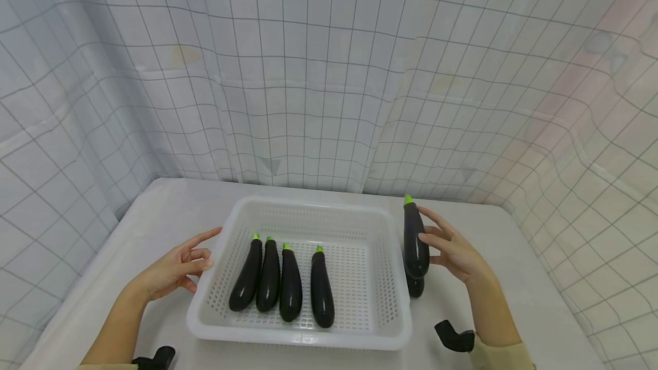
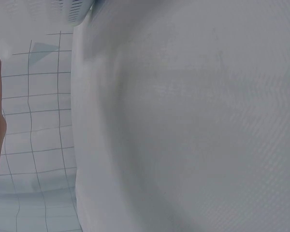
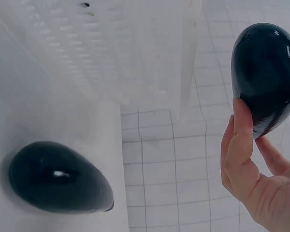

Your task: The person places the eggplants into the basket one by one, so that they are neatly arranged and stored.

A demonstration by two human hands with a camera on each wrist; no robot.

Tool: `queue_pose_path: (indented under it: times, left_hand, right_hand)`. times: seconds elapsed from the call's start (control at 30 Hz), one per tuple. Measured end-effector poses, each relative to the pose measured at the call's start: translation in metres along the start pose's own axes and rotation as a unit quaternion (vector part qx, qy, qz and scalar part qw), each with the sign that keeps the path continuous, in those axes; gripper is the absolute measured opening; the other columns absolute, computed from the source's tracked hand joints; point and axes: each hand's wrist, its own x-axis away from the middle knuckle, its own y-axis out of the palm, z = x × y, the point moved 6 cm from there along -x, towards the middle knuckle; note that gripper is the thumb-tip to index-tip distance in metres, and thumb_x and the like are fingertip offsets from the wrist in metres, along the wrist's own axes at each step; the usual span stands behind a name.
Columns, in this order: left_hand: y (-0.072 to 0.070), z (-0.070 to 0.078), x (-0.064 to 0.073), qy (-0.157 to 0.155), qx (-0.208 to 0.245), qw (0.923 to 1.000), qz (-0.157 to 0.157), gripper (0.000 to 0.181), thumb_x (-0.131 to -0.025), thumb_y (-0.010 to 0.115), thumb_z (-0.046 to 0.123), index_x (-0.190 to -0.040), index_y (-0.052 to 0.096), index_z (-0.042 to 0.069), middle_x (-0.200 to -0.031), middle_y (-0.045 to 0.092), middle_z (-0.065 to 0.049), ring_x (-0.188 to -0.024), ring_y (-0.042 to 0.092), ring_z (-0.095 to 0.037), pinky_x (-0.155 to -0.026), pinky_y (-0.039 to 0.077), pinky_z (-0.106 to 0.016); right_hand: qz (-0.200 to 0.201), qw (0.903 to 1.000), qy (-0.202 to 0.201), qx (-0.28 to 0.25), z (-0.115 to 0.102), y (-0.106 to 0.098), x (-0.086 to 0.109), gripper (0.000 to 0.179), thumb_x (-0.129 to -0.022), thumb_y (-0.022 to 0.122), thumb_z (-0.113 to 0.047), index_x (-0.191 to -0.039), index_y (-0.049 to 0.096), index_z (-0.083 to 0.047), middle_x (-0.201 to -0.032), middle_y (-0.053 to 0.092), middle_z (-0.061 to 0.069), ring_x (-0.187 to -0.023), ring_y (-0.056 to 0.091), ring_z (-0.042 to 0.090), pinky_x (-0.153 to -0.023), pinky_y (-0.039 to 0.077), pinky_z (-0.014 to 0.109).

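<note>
Beside the basket's right wall, my right hand [image 1: 454,250] holds a dark eggplant [image 1: 415,238] with a green stem end. The right wrist view shows this eggplant [image 3: 266,72] raised, with fingers and thumb about it. Another eggplant [image 3: 58,176] lies on the table below, mostly hidden in the head view behind the held one. My left hand [image 1: 175,267] is at the left rim of the white plastic basket [image 1: 298,336], index finger extended and fingertips at the rim. Firm contact there is hard to tell. Inside the basket lie several eggplants [image 1: 290,284], stems pointing away.
A white-covered table [image 1: 175,204] carries the basket. White curtains with a dark grid [image 1: 319,101] hang behind the table and on both sides. Black straps [image 1: 454,337] show at both wrists.
</note>
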Motion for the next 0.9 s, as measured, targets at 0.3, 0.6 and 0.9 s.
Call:
queue_pose_path:
  times: [0.3,0.6,0.9]
  left_hand:
    - [0.000,0.001,0.000,0.006,0.003,1.0000,-0.005,0.062,-0.095,0.041,-0.002,-0.146,0.019,0.027,-0.094,0.058,0.005,-0.084,0.065,-0.014,-0.058,0.056,-0.032]
    - [-0.001,0.000,0.000,0.005,-0.002,1.0000,-0.003,0.062,-0.095,0.041,-0.002,-0.146,0.019,0.027,-0.095,0.059,0.004,-0.085,0.065,-0.015,-0.058,0.056,-0.033]
    - [-0.002,-0.002,0.000,0.005,0.000,1.0000,-0.003,0.063,-0.095,0.041,-0.002,-0.146,0.018,0.027,-0.095,0.058,0.004,-0.086,0.064,-0.015,-0.058,0.056,-0.033]
  right_hand:
    - [-0.028,0.9995,-0.014,0.002,-0.008,0.031,-0.005,0.063,-0.090,0.056,-0.009,-0.144,0.027,-0.019,-0.117,0.045,0.013,-0.096,0.056,0.022,-0.078,0.047,0.044]
    - [-0.045,0.9990,0.010,0.002,0.002,0.061,-0.014,0.066,-0.088,0.060,-0.011,-0.144,0.027,-0.022,-0.124,0.041,0.019,-0.098,0.057,0.026,-0.079,0.051,0.046]
    - [-0.050,0.9981,0.036,-0.002,0.013,0.086,-0.020,0.068,-0.086,0.063,-0.013,-0.143,0.027,-0.021,-0.125,0.039,0.020,-0.099,0.055,0.026,-0.080,0.050,0.048]
